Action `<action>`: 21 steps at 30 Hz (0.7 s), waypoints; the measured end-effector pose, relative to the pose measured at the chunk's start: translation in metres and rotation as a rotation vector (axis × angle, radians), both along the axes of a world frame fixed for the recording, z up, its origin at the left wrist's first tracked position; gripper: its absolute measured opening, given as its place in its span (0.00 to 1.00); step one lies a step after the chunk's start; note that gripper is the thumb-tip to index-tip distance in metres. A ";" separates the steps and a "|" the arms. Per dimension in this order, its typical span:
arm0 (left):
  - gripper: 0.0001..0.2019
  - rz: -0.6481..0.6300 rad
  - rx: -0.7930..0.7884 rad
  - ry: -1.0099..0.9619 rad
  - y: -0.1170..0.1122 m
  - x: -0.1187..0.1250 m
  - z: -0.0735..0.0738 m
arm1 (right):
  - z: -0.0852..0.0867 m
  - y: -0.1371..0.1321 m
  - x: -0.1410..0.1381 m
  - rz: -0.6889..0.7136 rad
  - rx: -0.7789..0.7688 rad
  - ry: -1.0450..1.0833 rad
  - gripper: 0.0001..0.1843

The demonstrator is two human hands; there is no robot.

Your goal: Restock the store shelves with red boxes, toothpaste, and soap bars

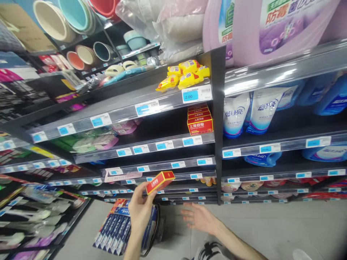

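My left hand (pixel 141 209) is raised in front of the shelves, fingers closed round a small red and yellow soap box (pixel 159 181). Matching red boxes (pixel 200 120) are stacked on the middle shelf above it, to the right. My right hand (pixel 199 217) hovers low beside the left, palm down, fingers spread, holding nothing. Below my left wrist sits a basket (pixel 158 225) with several blue and white toothpaste boxes (pixel 116 226) in it.
Dark shelves with blue price tags (pixel 190 95) fill the view. Yellow soap packs (pixel 187 74) lie on an upper shelf. White and blue detergent pouches (pixel 245 112) and purple bottles (pixel 271 29) stand on the right. Bowls and basins (pixel 70 21) are upper left. Grey floor tiles (pixel 271 231) lie below.
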State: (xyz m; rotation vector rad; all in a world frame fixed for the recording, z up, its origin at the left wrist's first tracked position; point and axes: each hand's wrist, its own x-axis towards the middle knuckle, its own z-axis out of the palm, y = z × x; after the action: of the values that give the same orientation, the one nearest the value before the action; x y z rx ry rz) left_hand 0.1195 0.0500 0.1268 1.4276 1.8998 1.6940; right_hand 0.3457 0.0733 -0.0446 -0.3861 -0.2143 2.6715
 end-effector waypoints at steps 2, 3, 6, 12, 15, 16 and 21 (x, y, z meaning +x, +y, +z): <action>0.21 0.001 0.100 -0.001 0.022 0.001 0.035 | -0.003 -0.003 0.009 -0.007 -0.013 -0.032 0.23; 0.21 0.001 0.145 0.016 0.033 0.003 0.051 | -0.004 -0.004 0.013 -0.014 -0.017 -0.041 0.22; 0.21 -0.043 0.253 0.072 0.067 0.010 0.094 | -0.007 -0.007 0.026 -0.053 -0.022 -0.044 0.19; 0.27 -0.209 0.280 -0.109 0.135 0.029 0.146 | -0.012 -0.004 0.043 -0.149 -0.062 -0.111 0.20; 0.25 -0.348 0.176 -0.269 0.170 0.040 0.164 | -0.014 -0.001 0.048 -0.184 -0.081 -0.102 0.23; 0.22 -0.375 0.140 -0.291 0.181 0.044 0.171 | -0.016 -0.001 0.049 -0.192 -0.085 -0.095 0.24; 0.08 -0.407 0.039 -0.272 0.222 0.067 0.201 | -0.027 0.000 0.054 -0.201 -0.098 -0.113 0.28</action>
State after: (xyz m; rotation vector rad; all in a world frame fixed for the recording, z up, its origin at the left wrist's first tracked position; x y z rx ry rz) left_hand 0.1868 0.2720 0.3278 1.3953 1.3355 1.6307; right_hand 0.4000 0.0735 -0.0721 -0.5600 -0.0739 2.4712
